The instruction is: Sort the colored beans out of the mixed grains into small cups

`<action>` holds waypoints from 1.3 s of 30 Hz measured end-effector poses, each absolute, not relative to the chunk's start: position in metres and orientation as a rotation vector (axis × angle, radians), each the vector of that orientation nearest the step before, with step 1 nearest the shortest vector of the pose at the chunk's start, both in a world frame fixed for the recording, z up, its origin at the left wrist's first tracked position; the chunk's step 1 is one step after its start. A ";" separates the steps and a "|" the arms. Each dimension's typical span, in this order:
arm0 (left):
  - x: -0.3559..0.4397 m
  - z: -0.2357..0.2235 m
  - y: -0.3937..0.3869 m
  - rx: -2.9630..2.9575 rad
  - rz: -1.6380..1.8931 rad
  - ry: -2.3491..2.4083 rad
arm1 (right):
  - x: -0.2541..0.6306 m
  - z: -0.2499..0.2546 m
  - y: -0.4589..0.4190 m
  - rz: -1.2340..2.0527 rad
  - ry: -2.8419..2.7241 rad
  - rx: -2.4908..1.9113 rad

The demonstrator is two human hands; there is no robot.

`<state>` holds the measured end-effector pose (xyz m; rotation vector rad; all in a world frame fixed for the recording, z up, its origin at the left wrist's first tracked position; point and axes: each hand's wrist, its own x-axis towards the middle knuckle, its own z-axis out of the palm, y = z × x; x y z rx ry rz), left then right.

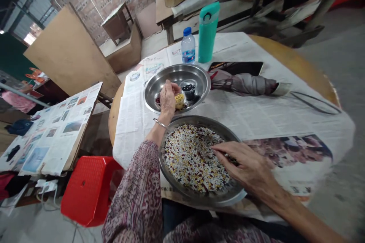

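A metal basin (168, 182) in front of me holds a mix of tiny white, yellow and dark red pieces (194, 159), like beads or grains. Over its right side is my right hand (242, 161), thumb and fingertips pinched close above the mix; anything between them is too small to make out. My left hand (168, 98), a bangle on its wrist, reaches into a second metal basin (151, 81) farther off, fingers together and curled, their tips partly hidden. Beside it are a small cup of yellow pieces (179, 100), a clear cup of black pieces (188, 90) and some dark red pieces (157, 100).
Newspaper (285, 121) covers the round table (296, 55). Behind the basins stand a water bottle (188, 47) and a teal flask (208, 34). A folded umbrella (245, 83) and a dark flat device (242, 68) lie right. A red stool (85, 190) is at left.
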<state>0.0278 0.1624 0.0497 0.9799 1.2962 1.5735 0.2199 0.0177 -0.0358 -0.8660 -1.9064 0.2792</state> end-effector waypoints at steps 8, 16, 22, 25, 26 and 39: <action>0.021 0.048 0.160 0.849 1.501 1.111 | 0.219 -0.035 0.017 0.294 -1.874 -0.893; 0.017 0.058 0.154 0.713 1.491 0.948 | 0.219 -0.036 0.017 0.307 -1.858 -0.917; 0.022 0.054 0.086 0.834 1.360 0.967 | 0.219 -0.036 0.015 0.340 -1.872 -0.944; 0.022 0.044 0.042 0.885 1.182 1.127 | 0.219 -0.038 0.015 0.344 -1.873 -0.942; 0.022 0.041 0.029 0.928 1.122 1.178 | 0.220 -0.039 0.014 0.349 -1.876 -0.942; -0.027 0.022 -0.038 1.803 0.793 1.786 | 0.222 -0.044 0.012 0.340 -1.937 -0.964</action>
